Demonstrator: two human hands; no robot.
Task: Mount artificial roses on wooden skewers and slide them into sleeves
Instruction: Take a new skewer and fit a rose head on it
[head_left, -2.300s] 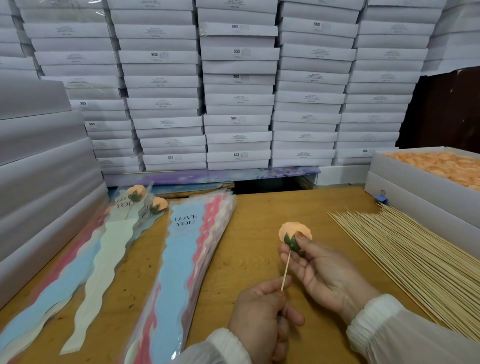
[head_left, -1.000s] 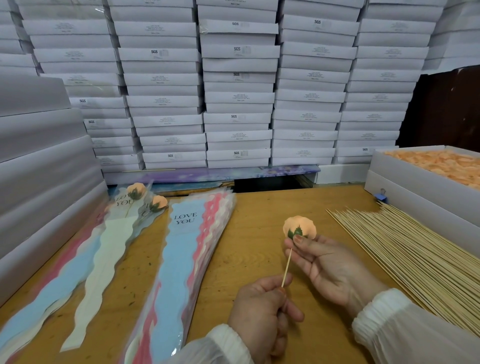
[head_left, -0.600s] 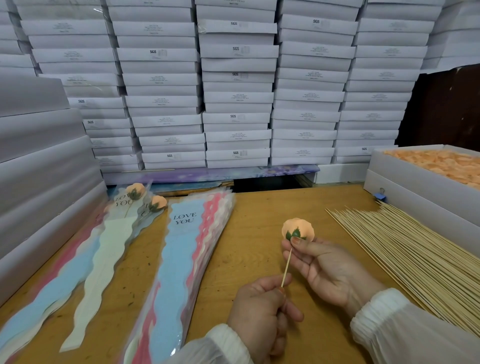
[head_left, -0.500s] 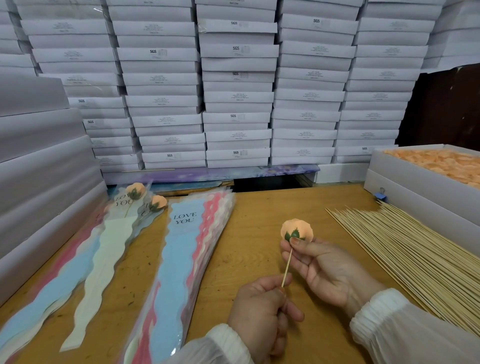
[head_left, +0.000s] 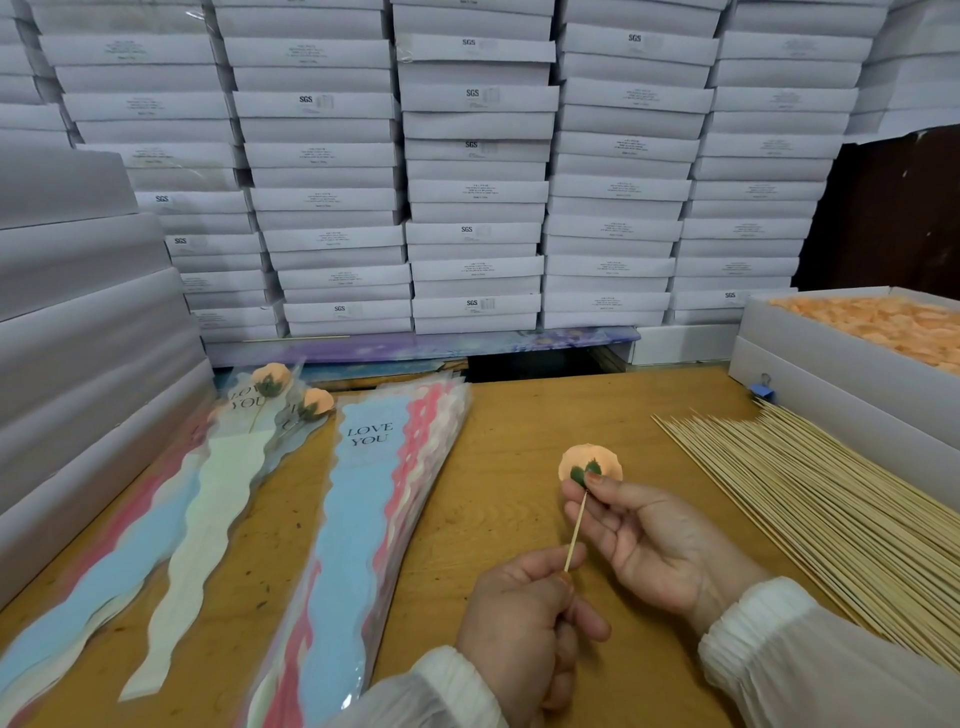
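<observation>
Right now the rose (head_left: 590, 462) sits at the top of a skewer (head_left: 575, 531), held above the wooden table (head_left: 519, 447) at centre right. The right hand (head_left: 644, 535) pinches the green base of the flower between thumb and forefinger, the other fingers loosely spread beneath. The left hand (head_left: 524, 618) is curled round the lower end of the stick, pinching it where it leaves the fist.

The mounting looks nearly complete. To finish it well, I would keep the skewer in line with the flower's centre and push it straight in with the left hand while the right steadies the green base rather than the petals, which would likely crush. A slight twist should help it seat. Whether the tip is fully home cannot be told.

Next comes a sleeve from the stack of sleeves (head_left: 374, 509) just to the left; its top one reads "LOVE YOU". Two sleeved roses (head_left: 291, 389) lie at far left, one sleeve also showing "LOVE YOU". Loose skewers (head_left: 810, 509) lie in a spread to the right, beside an open box of rose heads (head_left: 883, 322). Several of the stacked white boxes (head_left: 472, 156) behind are marked "SGS"; their smaller print is unreadable.
</observation>
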